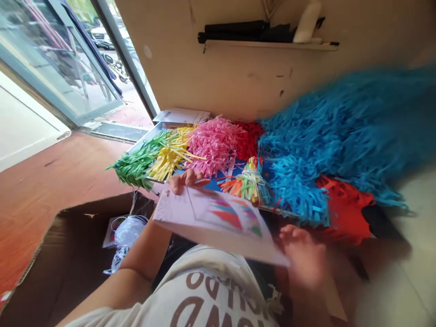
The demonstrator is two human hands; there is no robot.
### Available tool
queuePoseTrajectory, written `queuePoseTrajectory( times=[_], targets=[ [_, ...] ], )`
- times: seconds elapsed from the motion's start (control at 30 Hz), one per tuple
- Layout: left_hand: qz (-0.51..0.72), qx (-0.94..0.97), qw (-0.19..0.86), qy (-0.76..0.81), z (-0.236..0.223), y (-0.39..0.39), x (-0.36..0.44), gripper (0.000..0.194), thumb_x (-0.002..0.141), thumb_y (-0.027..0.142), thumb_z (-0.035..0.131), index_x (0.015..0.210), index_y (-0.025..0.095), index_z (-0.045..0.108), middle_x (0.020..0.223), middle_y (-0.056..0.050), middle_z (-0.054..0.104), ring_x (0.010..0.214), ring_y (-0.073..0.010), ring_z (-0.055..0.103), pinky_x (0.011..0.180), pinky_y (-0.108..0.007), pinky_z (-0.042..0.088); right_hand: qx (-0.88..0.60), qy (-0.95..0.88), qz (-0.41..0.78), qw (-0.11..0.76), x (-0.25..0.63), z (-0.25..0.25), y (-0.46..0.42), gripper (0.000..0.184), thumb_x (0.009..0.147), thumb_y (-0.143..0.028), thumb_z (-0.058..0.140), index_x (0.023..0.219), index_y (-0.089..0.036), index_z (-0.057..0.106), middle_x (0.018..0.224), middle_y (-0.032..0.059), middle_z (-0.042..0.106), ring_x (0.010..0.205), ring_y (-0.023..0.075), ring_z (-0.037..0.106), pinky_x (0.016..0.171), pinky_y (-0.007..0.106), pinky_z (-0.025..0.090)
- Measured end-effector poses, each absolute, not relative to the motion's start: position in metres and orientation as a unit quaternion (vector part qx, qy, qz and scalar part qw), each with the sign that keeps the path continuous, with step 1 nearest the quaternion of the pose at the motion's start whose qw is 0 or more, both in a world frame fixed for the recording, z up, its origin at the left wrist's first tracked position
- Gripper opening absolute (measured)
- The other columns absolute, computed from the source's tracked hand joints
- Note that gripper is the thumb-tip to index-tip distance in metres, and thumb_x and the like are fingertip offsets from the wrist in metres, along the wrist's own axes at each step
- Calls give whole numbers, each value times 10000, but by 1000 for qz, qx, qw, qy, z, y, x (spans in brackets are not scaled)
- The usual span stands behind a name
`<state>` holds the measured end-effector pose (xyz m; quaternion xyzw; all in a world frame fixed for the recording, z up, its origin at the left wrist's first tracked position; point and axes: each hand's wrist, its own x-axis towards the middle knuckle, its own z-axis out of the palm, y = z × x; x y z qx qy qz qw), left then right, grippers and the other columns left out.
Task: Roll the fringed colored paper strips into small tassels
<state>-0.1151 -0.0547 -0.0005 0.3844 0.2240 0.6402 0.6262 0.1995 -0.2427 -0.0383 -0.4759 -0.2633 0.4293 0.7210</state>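
My left hand (185, 180) is curling over the top edge of a pale card (207, 222), which I'm holding in front of my chest. It's looking light, thin and likely to flex, so I'd grip it by its edges. My right hand (301, 256) is blurred beside the lower corner, its grip unclear. Beyond, colored paper fringe (214, 145) is lying on a board (218, 184).

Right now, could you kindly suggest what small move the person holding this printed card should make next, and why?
I would probably firm up the right hand on the printed card: it looks blurred near the card's right corner, while the left hand holds only the top edge, close above the blue paper fringe.
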Motion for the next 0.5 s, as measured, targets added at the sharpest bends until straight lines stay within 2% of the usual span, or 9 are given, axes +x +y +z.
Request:
queuePoseTrajectory(
  times=[0.07, 0.17, 0.2, 0.33, 0.43, 0.5],
  targets=[
    [640, 377, 630, 228, -5, -50, -133, 653, 402, 679, 848, 330, 208, 403, 530, -8, 326, 917, -280, 601, 971, -544, 474, -490, -322, 469, 660, 190, -28, -231, 457, 724, -690, 706, 779, -237, 719, 851, 50, 676, 818, 215, 623, 731, 335, 502],
    [656, 362, 620, 235, -14, -50, -155, 675, 418, 716, 818, 330, 203, 389, 597, -31, 361, 1030, -307, 556, 977, -566, 460, -529, -417, 576, 462, 173, -20, -219, 393, 738, -568, 770, 827, -186, 734, 724, 40, 660, 667, 174, 579, 632, 284, 461],
    [666, 357, 613, 230, -16, -49, -161, 662, 424, 718, 811, 344, 204, 400, 625, -38, 378, 1064, -312, 540, 975, -568, 462, -535, -426, 598, 419, 167, -20, -217, 401, 741, -557, 774, 867, -178, 736, 702, 32, 655, 630, 159, 557, 594, 268, 440],
    [687, 336, 595, 247, -14, -41, -179, 570, 468, 692, 807, 422, 226, 483, 693, -55, 461, 1104, -321, 534, 945, -550, 490, -502, -383, 661, 405, 141, -18, -211, 507, 705, -550, 805, 1028, -170, 717, 828, 50, 711, 601, 126, 547, 536, 232, 414],
    [682, 314, 586, 303, -4, -39, -180, 465, 564, 698, 776, 572, 262, 615, 780, -72, 577, 1116, -329, 557, 919, -538, 504, -438, -313, 752, 380, 122, -7, -204, 426, 670, -477, 846, 932, -171, 705, 819, 62, 727, 588, 140, 598, 535, 243, 461],
    [680, 305, 578, 332, 0, -46, -172, 483, 620, 748, 720, 732, 279, 693, 887, -83, 653, 1148, -337, 569, 909, -531, 506, -427, -260, 756, 422, 107, 4, -195, 361, 658, -401, 857, 907, -200, 691, 824, 48, 738, 654, 182, 663, 598, 291, 533]
  ],
)
